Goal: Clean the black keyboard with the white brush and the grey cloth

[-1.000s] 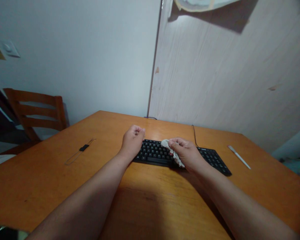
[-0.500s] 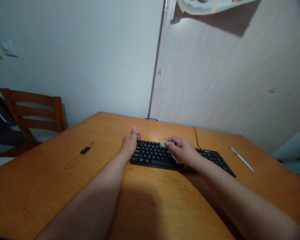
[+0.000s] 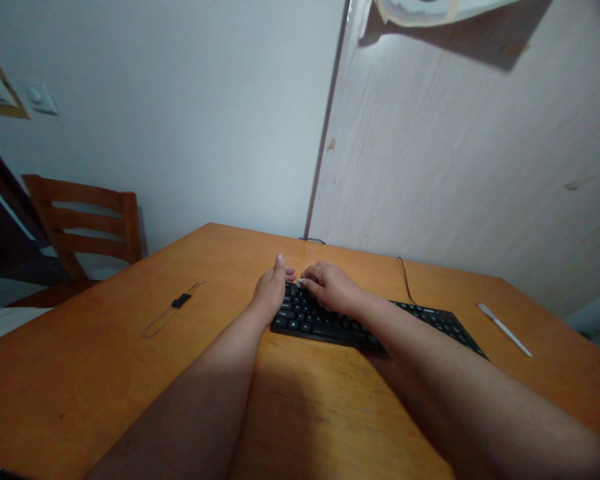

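A black keyboard lies on the wooden table in front of me. My left hand rests on edge against its left end, thumb raised and fingers stretched forward past the far corner. Pinched in my right hand is a crumpled white wipe, pressed on the upper left keys close to my left fingertips. Most of the wipe is hidden under the hand. My right forearm covers part of the keyboard's middle and right side.
On the table, a thin wire loop with a black slider lies at left and a white brush at right. A black cable runs behind the keyboard. A wooden chair stands at the left; walls rise behind.
My right hand has slid left across the keys with the wipe, towards my left hand. My left hand stays at the keyboard's left end. The view has shifted slightly.
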`<action>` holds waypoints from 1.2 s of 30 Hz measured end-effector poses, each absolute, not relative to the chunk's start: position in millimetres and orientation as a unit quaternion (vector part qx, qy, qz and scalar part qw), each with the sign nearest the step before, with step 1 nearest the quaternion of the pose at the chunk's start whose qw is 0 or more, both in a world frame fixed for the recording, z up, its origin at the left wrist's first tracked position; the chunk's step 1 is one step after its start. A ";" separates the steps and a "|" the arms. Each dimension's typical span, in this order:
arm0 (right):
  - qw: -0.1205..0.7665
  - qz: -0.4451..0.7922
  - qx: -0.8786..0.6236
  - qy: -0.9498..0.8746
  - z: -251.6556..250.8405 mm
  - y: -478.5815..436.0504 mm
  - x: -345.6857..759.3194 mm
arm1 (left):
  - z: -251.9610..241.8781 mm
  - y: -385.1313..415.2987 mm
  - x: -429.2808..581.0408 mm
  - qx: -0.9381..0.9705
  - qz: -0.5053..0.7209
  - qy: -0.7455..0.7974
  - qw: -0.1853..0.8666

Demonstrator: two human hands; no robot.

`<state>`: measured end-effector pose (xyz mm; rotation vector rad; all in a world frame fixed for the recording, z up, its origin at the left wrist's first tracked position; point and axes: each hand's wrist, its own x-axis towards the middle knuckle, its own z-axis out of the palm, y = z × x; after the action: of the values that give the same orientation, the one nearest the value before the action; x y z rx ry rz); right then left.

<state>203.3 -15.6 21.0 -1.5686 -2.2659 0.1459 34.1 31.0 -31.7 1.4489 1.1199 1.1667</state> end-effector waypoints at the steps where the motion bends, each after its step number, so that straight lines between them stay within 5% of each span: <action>1: 0.174 0.045 -0.557 -0.811 22.5 -14.4 201.2 | -31.4 30.8 34.0 0.592 0.474 0.455 0.466; 7: 0.098 0.033 -0.542 -0.834 28.5 -12.9 204.1 | -31.8 30.8 34.3 0.593 0.476 0.453 0.465; 36: 0.064 0.040 -0.614 -0.786 31.0 -56.6 278.6 | -34.1 34.4 33.8 0.600 0.459 0.468 0.459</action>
<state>278.6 -56.6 31.0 -1.8525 -2.3728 0.1205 33.8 34.4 -34.1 1.4768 1.1514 1.1316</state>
